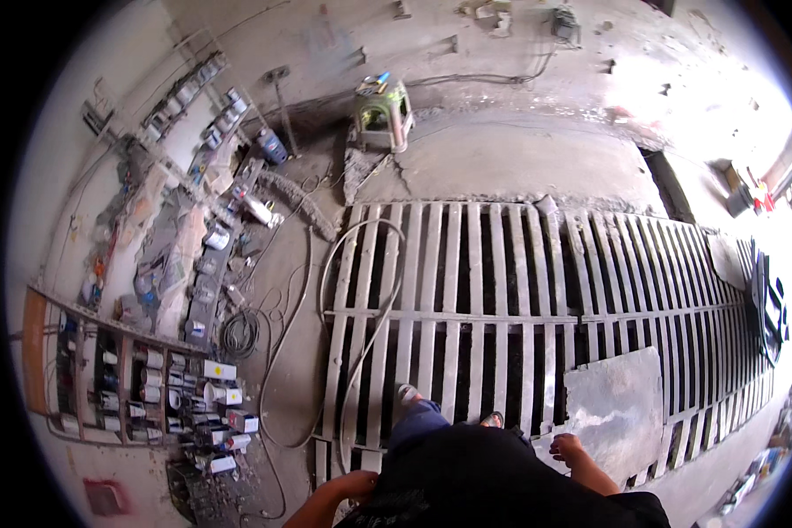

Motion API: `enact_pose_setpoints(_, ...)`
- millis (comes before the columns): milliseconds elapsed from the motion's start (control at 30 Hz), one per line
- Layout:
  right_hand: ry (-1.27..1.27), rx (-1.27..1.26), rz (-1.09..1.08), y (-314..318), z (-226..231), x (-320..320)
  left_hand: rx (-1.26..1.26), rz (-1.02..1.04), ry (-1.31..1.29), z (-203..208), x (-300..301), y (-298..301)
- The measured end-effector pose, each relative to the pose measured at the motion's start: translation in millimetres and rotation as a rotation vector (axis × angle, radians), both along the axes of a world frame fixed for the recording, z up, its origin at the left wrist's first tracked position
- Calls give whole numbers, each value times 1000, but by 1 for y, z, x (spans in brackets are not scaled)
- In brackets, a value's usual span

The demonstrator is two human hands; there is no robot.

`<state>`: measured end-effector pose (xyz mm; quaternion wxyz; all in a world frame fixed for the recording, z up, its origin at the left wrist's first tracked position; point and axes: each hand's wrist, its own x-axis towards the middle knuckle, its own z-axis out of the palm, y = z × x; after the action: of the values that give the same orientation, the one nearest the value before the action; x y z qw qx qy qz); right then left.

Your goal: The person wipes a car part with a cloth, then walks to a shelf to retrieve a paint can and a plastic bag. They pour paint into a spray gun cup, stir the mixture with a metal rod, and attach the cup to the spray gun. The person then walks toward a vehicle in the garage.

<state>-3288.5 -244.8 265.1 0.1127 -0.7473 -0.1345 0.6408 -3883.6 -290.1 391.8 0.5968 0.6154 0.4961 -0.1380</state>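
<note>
My right hand [568,450] hangs beside my dark shirt, its fingers curled in and no object showing in them. Below it lies a flat grey metal sheet [614,405] with a worn, patchy surface. My left hand [357,485] is low at my other side, close against the shirt, with its fingers mostly hidden. A pale hose [355,378] loops over the slatted floor grating [431,290] in front of that hand. Both feet stand on the slats, one in a light shoe [407,393]. Neither hand touches the sheet or the hose.
Dark gaps run between the grating's slats. At left stand shelves [132,443] crowded with cans and a cluttered bench, with a coiled hose [241,333] on the floor beside them. A plastic stool [384,114] with items on top stands ahead. Dark panels [770,308] lean at the right.
</note>
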Motion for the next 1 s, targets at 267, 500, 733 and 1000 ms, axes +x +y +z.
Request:
enact_pose_setpoints(267,-116,-22,-4,96,21,-68,-107,-80,3,9,-50,92)
enact_pose_setpoints(500,-85,154,238,236,47,-169,-402,434,-30,18,-93,104)
enact_pose_setpoints(733,128,-51,505,352,7,-192,-523,770,-119,40,-88,132)
enact_pose_setpoints(1000,-111,54,531,540,-63,-252,-426,1026,-23,62,-72,208)
